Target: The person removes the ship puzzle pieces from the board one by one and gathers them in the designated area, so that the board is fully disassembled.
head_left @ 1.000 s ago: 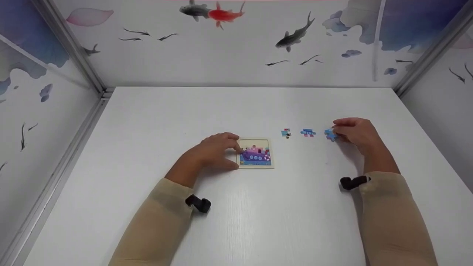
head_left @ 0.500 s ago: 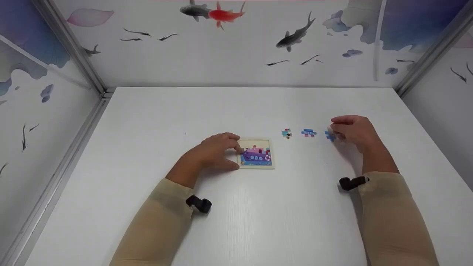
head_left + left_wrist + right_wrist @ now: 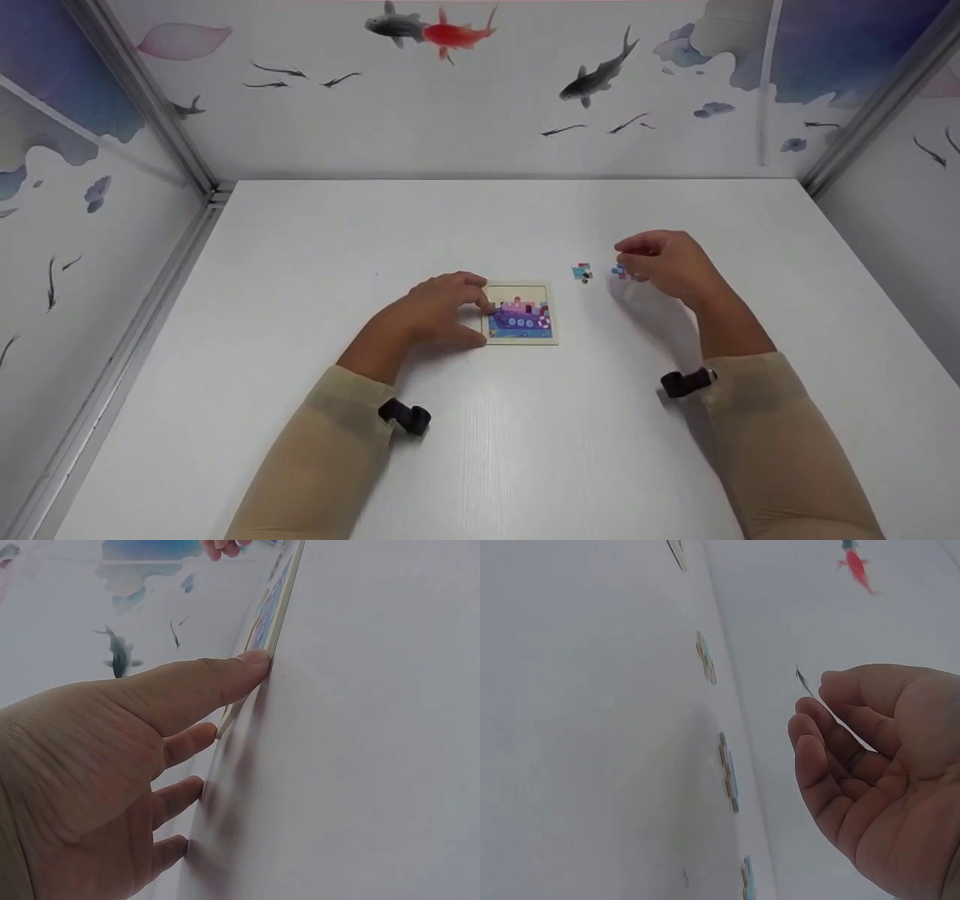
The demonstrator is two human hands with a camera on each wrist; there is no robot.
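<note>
A small wooden tray puzzle [image 3: 523, 321] with a purple boat picture lies mid-table; bare wood shows along its far side. My left hand [image 3: 439, 304] holds its left side. The thumb [image 3: 251, 664] presses the near edge, and the index finger reaches onto the picture. Over the loose pieces hovers my right hand [image 3: 667, 262], fingers loosely bent and nothing between them. It partly covers the middle, blue piece [image 3: 618, 270] in the head view. Left of that lies a teal piece [image 3: 582, 272]. A third piece [image 3: 748, 877] shows in the right wrist view, hidden by the hand from above.
The white table [image 3: 495, 435] is bounded by a back panel [image 3: 480, 112] printed with fish and by side panels. Metal posts stand at the back corners. A black wrist camera [image 3: 405, 416] sits on the left sleeve, another [image 3: 686, 382] on the right.
My right hand has moved left from the rightmost blue piece to above the middle one, leaving that piece on the table. The left hand and the tray puzzle stay in place.
</note>
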